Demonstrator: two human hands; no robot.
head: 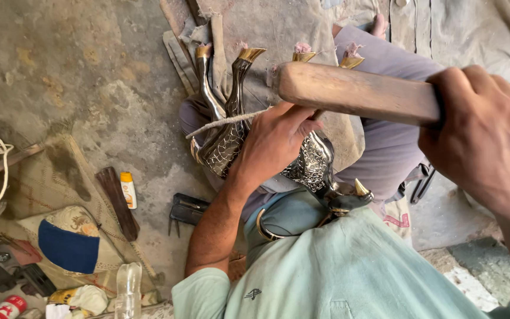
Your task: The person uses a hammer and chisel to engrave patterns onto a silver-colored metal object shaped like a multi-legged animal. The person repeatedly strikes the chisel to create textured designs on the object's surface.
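A: What is being worked on?

B: An engraved metal animal figure (311, 162), dark with silver patterning and brass-tipped legs pointing up, is held upside down in the lap, against lilac trousers (385, 147).

A: How is it held?

B: It is pressed down by the left hand (273, 142), fingers spread over its body; a taut cord (222, 122) is seen running across the legs just beside that hand. What the palm grips beneath cannot be told.

A: And the other hand?

B: A wooden mallet (355, 91) is clasped tightly by the right hand (482, 127), raised above the figure.

A: What lies around?

B: On the concrete floor to the left, a small black tool (187, 208), a dark wooden stick (117, 201), a white tube with an orange cap (128, 189), a clear plastic bottle (128, 289) and a patterned mat (60, 183) are seen.
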